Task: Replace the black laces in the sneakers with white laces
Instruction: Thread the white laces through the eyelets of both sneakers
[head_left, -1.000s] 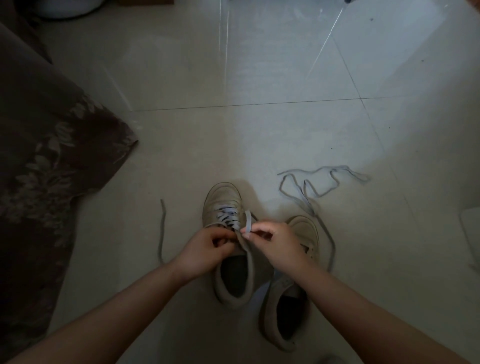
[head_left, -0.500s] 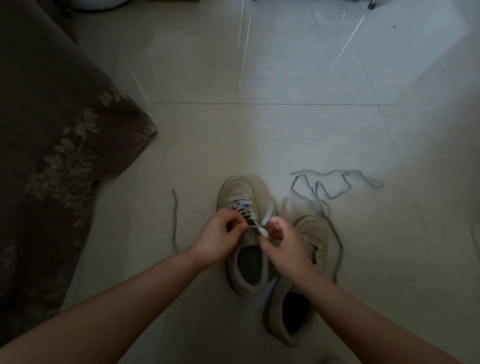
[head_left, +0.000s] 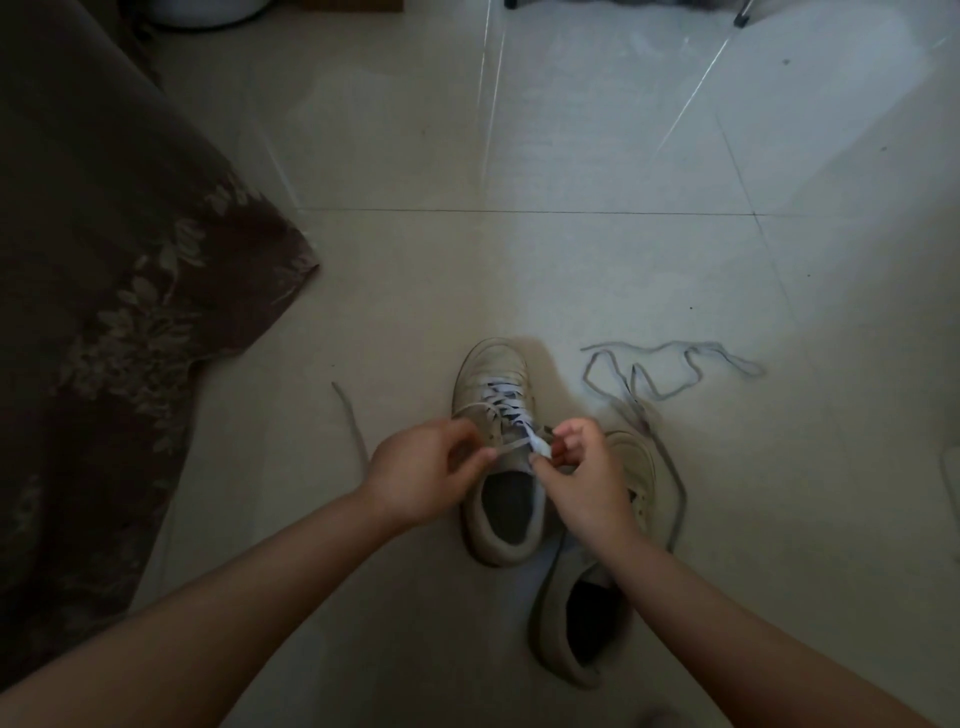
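Left hand (head_left: 426, 470) pinching white lace (head_left: 506, 405) end over left sneaker (head_left: 498, 452), right hand (head_left: 584, 480) pinching other end, two sneakers, second sneaker (head_left: 597, 597) beside it, loose lace (head_left: 670, 374) on floor.

Two shoes on floor (head_left: 571, 260). Laced shoe (head_left: 493, 395) lies under and ahead of both hands. Left hand (head_left: 421, 473) and right hand (head_left: 587, 483) meet over its tongue, fingers on lace (head_left: 537, 444). Second shoe (head_left: 576, 623) right of fingers, nearer. Loose lace (head_left: 670, 364) ahead-right; another lace (head_left: 353, 426) left. Cloth (head_left: 104, 312) far left.
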